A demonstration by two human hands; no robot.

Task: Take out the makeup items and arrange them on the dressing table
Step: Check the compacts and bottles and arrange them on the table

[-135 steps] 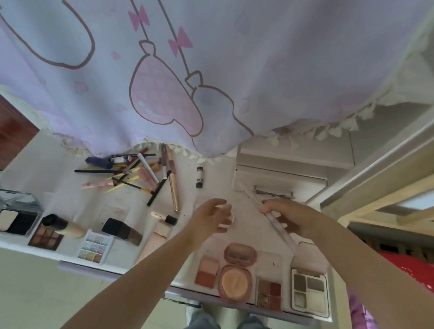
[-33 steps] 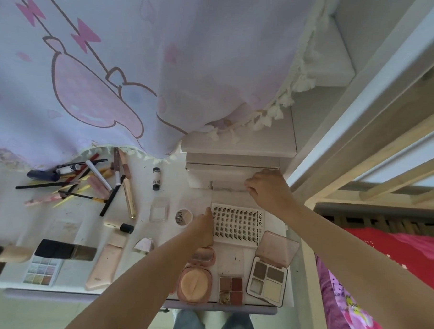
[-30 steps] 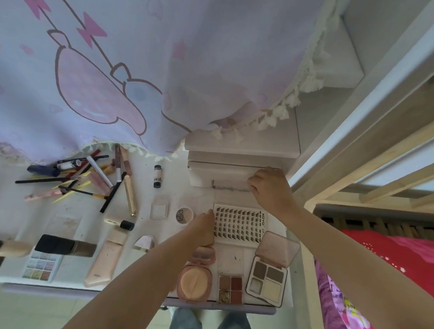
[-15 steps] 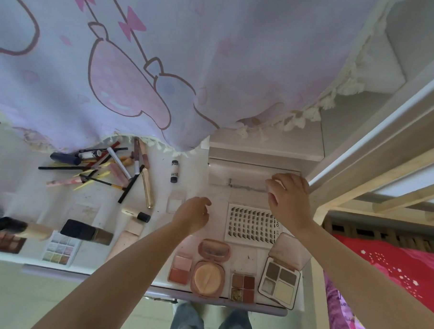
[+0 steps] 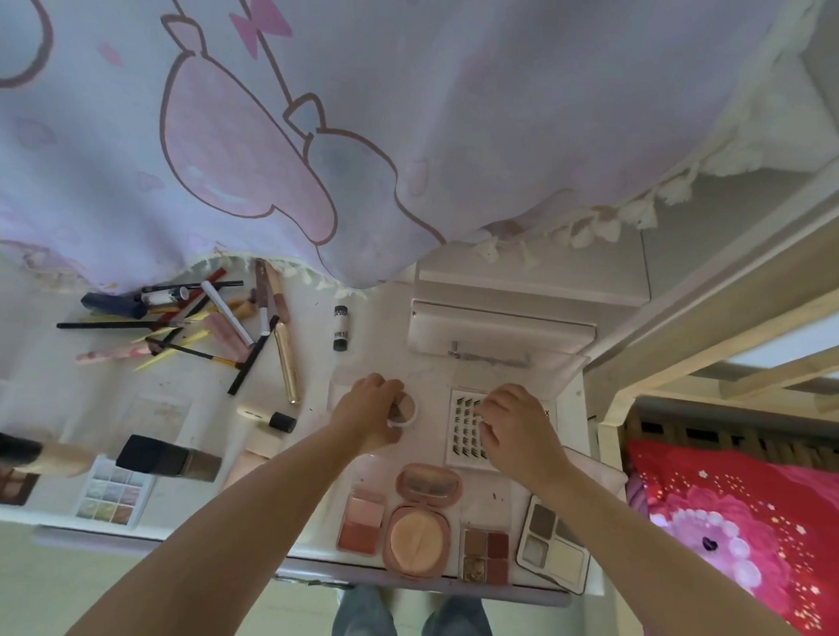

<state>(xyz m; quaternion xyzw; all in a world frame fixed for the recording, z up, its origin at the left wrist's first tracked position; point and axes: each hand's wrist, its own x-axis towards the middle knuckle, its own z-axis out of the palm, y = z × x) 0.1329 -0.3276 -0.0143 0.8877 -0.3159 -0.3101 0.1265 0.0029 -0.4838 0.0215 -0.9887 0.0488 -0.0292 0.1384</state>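
On the white dressing table (image 5: 202, 404) my left hand (image 5: 367, 414) grips a small round pot (image 5: 408, 408) near the middle. My right hand (image 5: 518, 428) lies over a white tray of false lashes (image 5: 465, 433), bent fingertips touching it. In front of both hands sit a blush palette (image 5: 363, 519), a round peach compact (image 5: 417, 536), a brown four-pan palette (image 5: 486, 551) and a white-cased palette (image 5: 554, 547). A white storage box (image 5: 499, 328) stands behind the tray with a thin metal tool (image 5: 490, 358) in front of it.
A heap of pencils and brushes (image 5: 191, 317), a gold tube (image 5: 286, 360) and a black-and-white stick (image 5: 341, 328) lie at the back left. A foundation bottle (image 5: 168, 458) and a pastel palette (image 5: 111, 496) lie front left. A curtain (image 5: 320, 121) overhangs the back; a red bed cover (image 5: 735, 524) is right.
My right hand came down from the storage box onto the lash tray. My left hand left the tray's left edge and took hold of the small round pot.
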